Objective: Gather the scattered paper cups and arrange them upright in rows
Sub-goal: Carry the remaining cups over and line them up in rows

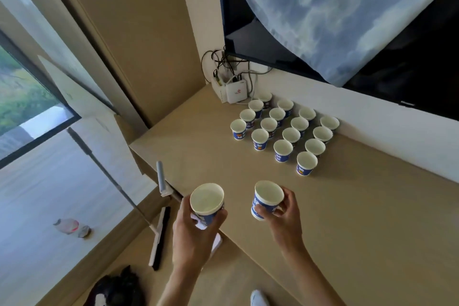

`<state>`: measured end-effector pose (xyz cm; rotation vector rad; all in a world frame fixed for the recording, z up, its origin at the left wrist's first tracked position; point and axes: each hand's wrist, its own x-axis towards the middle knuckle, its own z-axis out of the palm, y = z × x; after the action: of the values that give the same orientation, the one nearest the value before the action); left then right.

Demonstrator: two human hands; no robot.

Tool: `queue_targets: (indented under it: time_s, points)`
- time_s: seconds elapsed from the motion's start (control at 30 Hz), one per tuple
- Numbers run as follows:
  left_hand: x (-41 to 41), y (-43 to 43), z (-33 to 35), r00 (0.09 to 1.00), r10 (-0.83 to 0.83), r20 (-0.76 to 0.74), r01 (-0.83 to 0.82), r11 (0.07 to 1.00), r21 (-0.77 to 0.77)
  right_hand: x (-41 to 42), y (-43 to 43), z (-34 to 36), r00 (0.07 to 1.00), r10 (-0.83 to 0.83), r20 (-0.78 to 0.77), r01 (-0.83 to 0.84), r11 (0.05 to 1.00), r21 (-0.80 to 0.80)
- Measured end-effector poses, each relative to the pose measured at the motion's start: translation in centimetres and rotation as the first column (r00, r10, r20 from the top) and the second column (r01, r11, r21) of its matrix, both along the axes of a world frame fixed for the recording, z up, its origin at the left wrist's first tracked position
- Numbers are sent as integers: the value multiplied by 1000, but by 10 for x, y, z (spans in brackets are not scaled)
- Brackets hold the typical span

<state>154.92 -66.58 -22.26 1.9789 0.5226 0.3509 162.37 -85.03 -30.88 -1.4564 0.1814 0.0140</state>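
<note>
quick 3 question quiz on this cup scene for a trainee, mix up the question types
1. How many standing cups are on the counter?
2. True or false: the right hand grips a blue cup.
3. The left hand holds a second cup: A) mouth up B) upside down C) crushed flat
Key: 1) sixteen, in four rows of four 2) true 3) A
</note>
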Motion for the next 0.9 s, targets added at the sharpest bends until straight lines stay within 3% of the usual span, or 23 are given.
queue_targets:
  time_s: [0.33,0.6,0.9]
  points:
    - [135,64,-50,981,-185,-54,182,982,-60,34,39,3,980,-199,26,200,976,-87]
    - [233,100,-127,947,-311,-84,311,950,-17,55,81,-22,929,-360,82,367,924,-109]
    - [311,103,-215,931,-365,27,364,931,29,102,100,-91,901,-408,147,423,902,-88]
